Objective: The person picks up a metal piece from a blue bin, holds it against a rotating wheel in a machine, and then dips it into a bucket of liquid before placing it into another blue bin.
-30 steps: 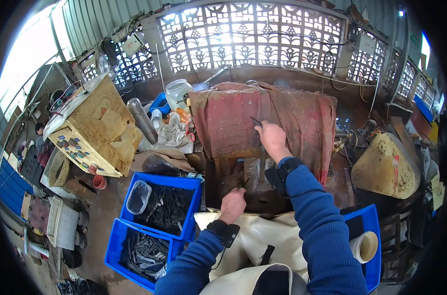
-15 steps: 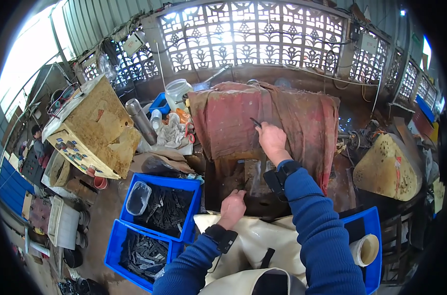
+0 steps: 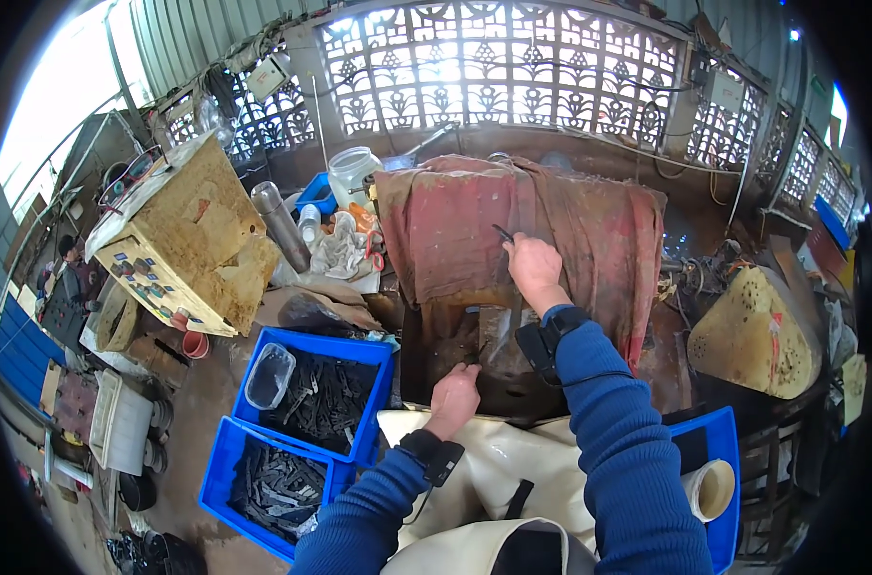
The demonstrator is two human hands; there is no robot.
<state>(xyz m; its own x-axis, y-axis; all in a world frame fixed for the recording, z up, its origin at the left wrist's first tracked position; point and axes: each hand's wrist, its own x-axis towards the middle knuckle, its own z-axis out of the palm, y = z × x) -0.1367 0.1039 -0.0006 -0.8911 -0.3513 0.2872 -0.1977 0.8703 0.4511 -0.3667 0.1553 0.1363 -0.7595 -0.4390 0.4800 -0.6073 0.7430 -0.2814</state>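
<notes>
My right hand (image 3: 535, 266) is raised over the red-brown cloth (image 3: 460, 220) draped on a machine. Its fingers are closed on a small dark strip (image 3: 502, 233), whose end sticks out to the upper left. Lower down, my left hand (image 3: 454, 398) is closed at the machine's wet, brown opening (image 3: 441, 350); what its fingertips pinch is too small and dark to name. To the left, two blue bins (image 3: 371, 407) hold many dark flat metal strips (image 3: 329, 402). A clear plastic tub (image 3: 269, 376) lies on the strips in the farther bin.
At left stands a stained cream control box (image 3: 192, 244) with buttons. A metal flask (image 3: 281, 228), a clear jar (image 3: 354, 174) and rags (image 3: 338, 251) sit behind the bins. On the right are a blue bin with a cream cup (image 3: 712, 491) and a yellowed guard (image 3: 757, 335).
The view has shifted slightly. Both hands hold nearly the same places, the right one still over the cloth with the dark strip.
</notes>
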